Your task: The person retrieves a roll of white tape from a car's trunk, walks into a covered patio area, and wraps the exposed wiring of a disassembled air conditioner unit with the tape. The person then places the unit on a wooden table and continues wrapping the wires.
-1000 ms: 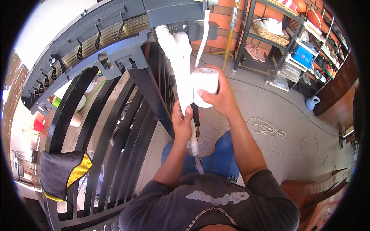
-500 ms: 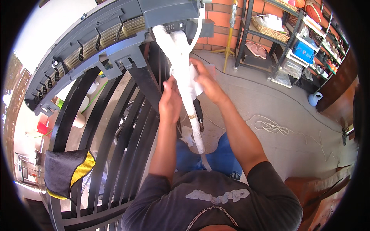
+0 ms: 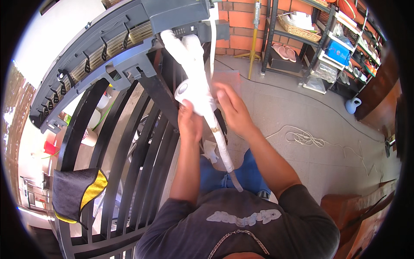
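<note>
A tubing bundle wrapped in white tape (image 3: 197,69) runs from the back of a grey air conditioner indoor unit (image 3: 177,17) down toward my lap. Its lower end is a bare grey tube (image 3: 236,183). Left of the bundle, my left hand (image 3: 189,122) is closed on a roll of white tape (image 3: 186,90), the thumb lying against its lower side. To the right of the tubing, my right hand (image 3: 233,110) has its fingers apart and holds nothing visible; its fingertips are close to the wrap and slightly blurred.
A black slatted metal frame (image 3: 113,142) stands under the unit at left, with a grey and yellow cloth (image 3: 79,194) over it. A coiled pale cord (image 3: 304,138) lies on the floor. Shelves with shoes (image 3: 286,54) stand at the back right; a yellow pole (image 3: 253,43) leans near them.
The tape roll has passed from my right hand, right of the tubing, to my left hand on its left side. My right hand has let go and lowered slightly.
</note>
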